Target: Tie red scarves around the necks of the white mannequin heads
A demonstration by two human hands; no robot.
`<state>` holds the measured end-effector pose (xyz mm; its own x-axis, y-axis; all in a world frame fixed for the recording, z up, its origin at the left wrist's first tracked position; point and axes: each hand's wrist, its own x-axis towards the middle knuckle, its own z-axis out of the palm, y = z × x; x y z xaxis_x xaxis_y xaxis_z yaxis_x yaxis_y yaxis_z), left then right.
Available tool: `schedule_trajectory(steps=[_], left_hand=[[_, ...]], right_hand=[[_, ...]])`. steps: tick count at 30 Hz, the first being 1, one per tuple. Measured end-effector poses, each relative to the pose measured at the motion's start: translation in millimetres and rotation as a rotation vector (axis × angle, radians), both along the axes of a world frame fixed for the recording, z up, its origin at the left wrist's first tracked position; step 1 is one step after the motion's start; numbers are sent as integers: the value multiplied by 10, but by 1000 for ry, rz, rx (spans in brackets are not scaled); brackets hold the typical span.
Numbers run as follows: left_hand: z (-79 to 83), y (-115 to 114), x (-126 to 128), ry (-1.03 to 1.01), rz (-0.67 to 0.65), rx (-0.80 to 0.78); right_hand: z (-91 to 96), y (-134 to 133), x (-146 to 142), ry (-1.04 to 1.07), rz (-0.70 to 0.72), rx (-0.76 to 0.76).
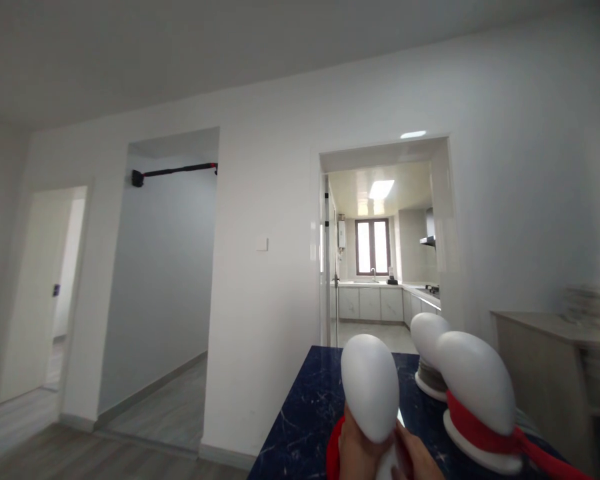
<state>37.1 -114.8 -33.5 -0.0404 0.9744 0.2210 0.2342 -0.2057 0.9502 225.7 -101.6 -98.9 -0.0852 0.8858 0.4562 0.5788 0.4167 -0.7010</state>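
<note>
At the bottom edge, both my hands grip a white, faceless mannequin head [371, 385] by its neck, holding it upright over a dark blue marble table [300, 427]. My left hand [355, 448] wraps round the neck on the left, with a red cloth [333, 448] showing beside it. On the right side of the neck, my right hand [417, 460] presses against it with the fingers closed. Only the upper parts of both hands show.
Two more white mannequin heads stand on the table to the right: a near one [476, 380] with a red scarf [480, 433] round its neck, and another [427, 337] behind it. A beige cabinet [535, 360] stands at the right. Doorways open ahead onto a kitchen [380, 280] and a hallway [167, 280].
</note>
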Motion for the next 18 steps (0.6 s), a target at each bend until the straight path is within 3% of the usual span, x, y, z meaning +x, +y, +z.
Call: schedule_trajectory(steps=[4, 9, 13, 18], left_hand=[[37, 302, -209, -156, -59, 127], [428, 749, -784, -291, -138, 49], [665, 1181, -1332, -124, 97, 162], [645, 1480, -1811, -54, 209, 147]], right_hand=[[-30, 71, 80, 85, -31, -96], [-126, 110, 44, 4, -65, -105], [-244, 158, 6, -90, -24, -84], [-420, 319, 41, -175, -68, -9]])
